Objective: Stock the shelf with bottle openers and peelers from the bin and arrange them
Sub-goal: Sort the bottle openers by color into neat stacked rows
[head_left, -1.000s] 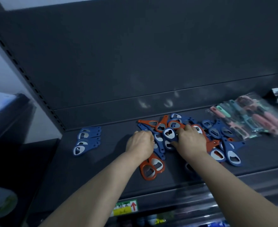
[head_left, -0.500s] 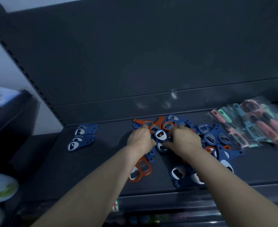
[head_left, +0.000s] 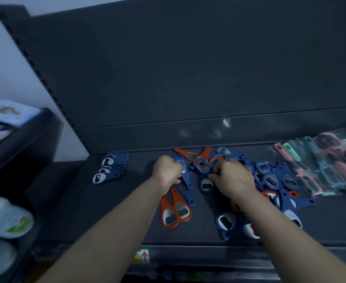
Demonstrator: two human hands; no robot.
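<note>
The left hand (head_left: pixel 167 171) is curled round a blue opener (head_left: pixel 185 174), whose handle runs down past the thumb toward the wrist. Just right of it, the right hand (head_left: pixel 234 178) lies knuckles-up on the pile (head_left: pixel 270 178) of blue and orange openers. Its fingers are bent into the heap beside a ringed opener (head_left: pixel 202 165); whether they pinch it or only touch it cannot be told. The two hands are close together, with only that opener and a couple more between them.

The pile spreads from beyond the fingertips of both hands, out to the right of the right hand and back under its forearm, where a blue one (head_left: pixel 227 221) lies face up. Under the left wrist an orange pair (head_left: pixel 175 213) lies side by side, heads toward the person. Well to the left of the left hand, a blue row (head_left: pixel 109 170) of openers lies overlapped in a neat line, apart from the pile.

Right of the right hand, past the pile, bagged peelers (head_left: pixel 321 166) in pink, green and teal lie in a blurred heap. All of this rests on the dark shelf (head_left: pixel 117 211). On the shelf's front edge, below the left forearm, is a label (head_left: pixel 142 256) with a red arrow.
</note>
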